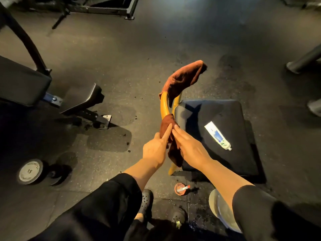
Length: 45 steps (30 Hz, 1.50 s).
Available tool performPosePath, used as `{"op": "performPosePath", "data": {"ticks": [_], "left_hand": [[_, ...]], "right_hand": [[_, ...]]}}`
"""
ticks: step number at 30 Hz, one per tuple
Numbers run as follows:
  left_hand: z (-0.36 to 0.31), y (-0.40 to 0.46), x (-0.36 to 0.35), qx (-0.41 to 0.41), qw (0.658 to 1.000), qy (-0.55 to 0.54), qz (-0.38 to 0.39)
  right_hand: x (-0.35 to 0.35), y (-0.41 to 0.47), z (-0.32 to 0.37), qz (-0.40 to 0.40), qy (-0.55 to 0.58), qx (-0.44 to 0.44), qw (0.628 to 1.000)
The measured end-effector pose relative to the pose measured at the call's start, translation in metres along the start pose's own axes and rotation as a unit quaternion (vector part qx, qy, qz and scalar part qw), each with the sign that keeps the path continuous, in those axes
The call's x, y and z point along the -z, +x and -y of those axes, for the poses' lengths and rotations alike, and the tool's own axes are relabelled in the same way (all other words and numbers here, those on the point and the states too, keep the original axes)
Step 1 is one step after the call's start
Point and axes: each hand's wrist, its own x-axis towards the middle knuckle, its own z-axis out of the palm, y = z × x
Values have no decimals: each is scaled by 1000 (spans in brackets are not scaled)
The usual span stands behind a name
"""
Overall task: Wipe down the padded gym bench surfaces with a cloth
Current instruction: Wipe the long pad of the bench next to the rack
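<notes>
A brown cloth (167, 125) is wrapped round the lower part of a curved yellow bar (164, 106) at the left edge of a black padded seat (231, 119). My left hand (155, 147) grips the cloth and bar from the left, its index finger stretched along the cloth. Against the cloth's right side, my right hand (190, 146) presses with straight fingers. The cloth's loose end hangs down between my wrists. A second stretch of brown cloth (185, 78) drapes over the top of the bar.
A white tube (218, 135) lies on the padded seat. Another black bench (81, 99) with a metal frame stands at left, and a dumbbell (31, 171) lies on the rubber floor. A small orange cup (180, 188) and a clear container (220, 209) sit near my feet.
</notes>
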Motion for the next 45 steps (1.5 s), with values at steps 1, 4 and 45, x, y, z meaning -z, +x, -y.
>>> {"op": "performPosePath", "data": {"ticks": [1,4,45], "left_hand": [[7,8,7,8,1000,2,-3],[26,33,28,-6,1000,-16,-14],[-122,-108,-34,20,995,-90,-33]], "right_hand": [[0,11,5,0,-6,-1,1000],[9,44,21,-2,-27,-15,1000],[71,-134,-86,39,-39,-122,991]]}}
